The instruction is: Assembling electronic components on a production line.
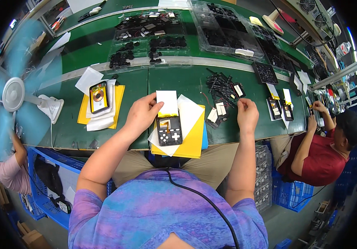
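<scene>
A black handheld game console (169, 135) with light buttons lies on white paper sheets (191, 110) and yellow envelopes (196, 139) in front of me. Above it a white screen panel (167, 101) with yellow tape along its lower edge is folded back; an orange ribbon cable shows on the console. My left hand (142, 114) pinches the panel's left edge between thumb and fingers. My right hand (248, 116) is raised beside a pile of black parts (220, 85), its fingertips drawn together; what they hold, if anything, is too small to tell. Close to it lie black pieces with white pads (216, 114).
At left, a device with a round copper coil (99, 96) rests on paper and yellow envelopes, near a spinning fan (13, 94). Clear trays of black parts (224, 31) stand at the back. A co-worker (323, 149) in red works at right beside two more devices (286, 111).
</scene>
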### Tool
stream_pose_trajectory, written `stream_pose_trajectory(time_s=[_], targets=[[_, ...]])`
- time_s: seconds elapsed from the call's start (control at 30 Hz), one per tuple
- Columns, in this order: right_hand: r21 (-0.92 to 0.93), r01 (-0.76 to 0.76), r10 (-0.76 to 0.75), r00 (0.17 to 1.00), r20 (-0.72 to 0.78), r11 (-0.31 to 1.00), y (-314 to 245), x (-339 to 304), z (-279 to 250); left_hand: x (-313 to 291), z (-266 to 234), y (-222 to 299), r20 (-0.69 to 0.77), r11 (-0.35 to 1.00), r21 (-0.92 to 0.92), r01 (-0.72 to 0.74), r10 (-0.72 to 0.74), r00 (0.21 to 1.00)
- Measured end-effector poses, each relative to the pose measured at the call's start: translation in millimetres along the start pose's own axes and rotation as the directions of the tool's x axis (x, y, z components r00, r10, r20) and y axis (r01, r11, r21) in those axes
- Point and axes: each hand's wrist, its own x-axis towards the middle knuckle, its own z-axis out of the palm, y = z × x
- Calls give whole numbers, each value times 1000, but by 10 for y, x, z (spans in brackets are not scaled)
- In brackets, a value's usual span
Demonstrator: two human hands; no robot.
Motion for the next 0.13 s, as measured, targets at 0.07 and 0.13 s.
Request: stream_pose_trajectory(time_s=[0.07,0.13], targets=[[-12,-21,21,999,27,1000,43,77,35,-120,44,-6,-111,984,169,-65,84,990],[-51,71,-68,996,63,996,43,220,114,-245,64,-65,-109,947,290,-139,177,978]])
